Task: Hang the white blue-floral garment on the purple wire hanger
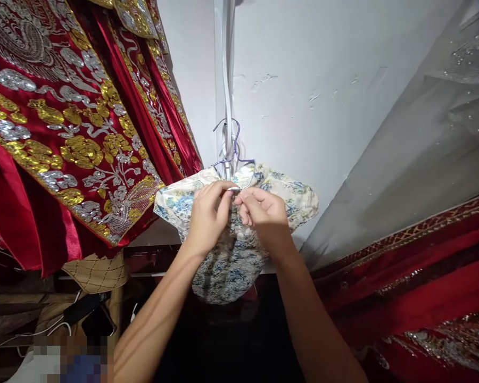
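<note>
A short-sleeved floral blouse [227,274], cream with blue and yellow flowers, hangs on a purple wire hanger [236,139] in front of the white wall. My left hand [212,210] pinches the blouse's neckline between thumb and fingers, at the front centre. Right beside it, my right hand [265,210] is closed with thumb and forefinger together at the same part of the neckline. The fingertips of both hands almost meet there. Whatever small piece the right fingertips hold is too small to make out.
On the left hangs a red garment [83,127] with gold and silver sequin embroidery. A pale strap [224,58] runs down the wall [303,64] to the hanger. Sheer grey fabric [415,149] and red fabric [423,314] fill the right side. Dark phones [85,308] with a white cable lie lower left.
</note>
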`<action>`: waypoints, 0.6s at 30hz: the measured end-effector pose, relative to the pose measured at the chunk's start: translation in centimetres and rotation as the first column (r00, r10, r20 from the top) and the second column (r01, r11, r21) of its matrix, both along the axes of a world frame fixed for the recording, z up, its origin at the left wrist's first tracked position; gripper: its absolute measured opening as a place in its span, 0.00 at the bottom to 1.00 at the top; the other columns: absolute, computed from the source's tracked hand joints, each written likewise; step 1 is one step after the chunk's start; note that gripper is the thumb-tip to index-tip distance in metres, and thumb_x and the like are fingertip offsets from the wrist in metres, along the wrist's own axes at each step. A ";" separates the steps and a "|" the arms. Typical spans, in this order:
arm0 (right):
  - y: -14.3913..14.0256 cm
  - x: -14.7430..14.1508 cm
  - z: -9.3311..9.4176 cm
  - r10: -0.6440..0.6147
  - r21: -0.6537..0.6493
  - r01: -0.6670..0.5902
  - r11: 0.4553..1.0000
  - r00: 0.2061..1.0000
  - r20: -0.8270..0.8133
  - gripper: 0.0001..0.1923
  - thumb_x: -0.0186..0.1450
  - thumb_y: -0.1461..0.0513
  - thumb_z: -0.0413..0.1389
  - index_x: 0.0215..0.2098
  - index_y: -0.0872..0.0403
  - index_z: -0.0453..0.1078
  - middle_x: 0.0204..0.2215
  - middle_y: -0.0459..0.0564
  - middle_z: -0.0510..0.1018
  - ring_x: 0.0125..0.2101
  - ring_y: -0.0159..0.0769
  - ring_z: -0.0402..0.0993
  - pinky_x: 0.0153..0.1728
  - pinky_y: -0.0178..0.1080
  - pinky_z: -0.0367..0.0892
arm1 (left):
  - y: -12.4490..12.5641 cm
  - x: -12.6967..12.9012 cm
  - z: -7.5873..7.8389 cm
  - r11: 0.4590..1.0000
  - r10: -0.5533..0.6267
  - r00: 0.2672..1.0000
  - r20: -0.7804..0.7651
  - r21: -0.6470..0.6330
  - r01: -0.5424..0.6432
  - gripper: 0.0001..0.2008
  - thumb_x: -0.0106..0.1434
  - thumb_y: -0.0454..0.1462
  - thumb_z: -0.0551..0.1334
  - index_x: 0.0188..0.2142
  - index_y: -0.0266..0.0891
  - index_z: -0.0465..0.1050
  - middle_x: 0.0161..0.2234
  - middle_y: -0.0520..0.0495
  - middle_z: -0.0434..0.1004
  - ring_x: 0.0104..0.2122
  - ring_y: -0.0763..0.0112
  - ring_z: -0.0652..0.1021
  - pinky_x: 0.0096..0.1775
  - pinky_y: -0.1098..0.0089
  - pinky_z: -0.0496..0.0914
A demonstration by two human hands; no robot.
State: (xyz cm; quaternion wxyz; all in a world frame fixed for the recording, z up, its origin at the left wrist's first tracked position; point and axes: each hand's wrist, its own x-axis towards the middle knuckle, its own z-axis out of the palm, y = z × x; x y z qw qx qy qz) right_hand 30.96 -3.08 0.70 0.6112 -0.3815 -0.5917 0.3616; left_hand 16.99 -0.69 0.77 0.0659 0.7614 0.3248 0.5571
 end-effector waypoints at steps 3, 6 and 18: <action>0.5 -0.2 -2.3 -0.062 -0.022 0.063 0.998 0.998 0.025 0.13 0.69 0.55 0.54 0.31 0.54 0.70 0.15 0.39 0.62 0.16 0.27 0.55 0.19 0.32 0.50 | 0.0 -0.3 -0.5 0.996 0.061 0.992 -0.106 0.077 -0.053 0.06 0.71 0.34 0.58 0.42 0.41 0.74 0.39 0.49 0.81 0.41 0.65 0.77 0.49 0.59 0.64; 0.5 -0.5 -4.1 -0.138 -0.064 0.141 0.988 0.989 0.054 0.13 0.68 0.55 0.54 0.30 0.54 0.70 0.15 0.38 0.59 0.17 0.26 0.50 0.19 0.33 0.46 | 0.0 -0.7 -2.0 0.989 0.078 0.990 -0.122 0.132 -0.062 0.06 0.70 0.32 0.58 0.41 0.42 0.74 0.37 0.50 0.81 0.39 0.67 0.77 0.51 0.59 0.62; 3.1 -0.5 -6.2 -0.080 -0.132 0.087 0.987 0.995 0.055 0.13 0.64 0.56 0.54 0.25 0.54 0.68 0.15 0.40 0.62 0.17 0.28 0.54 0.20 0.34 0.49 | -1.7 -2.4 0.3 0.984 0.064 0.998 0.025 0.163 -0.067 0.04 0.68 0.33 0.61 0.41 0.41 0.74 0.37 0.49 0.79 0.39 0.67 0.77 0.46 0.63 0.68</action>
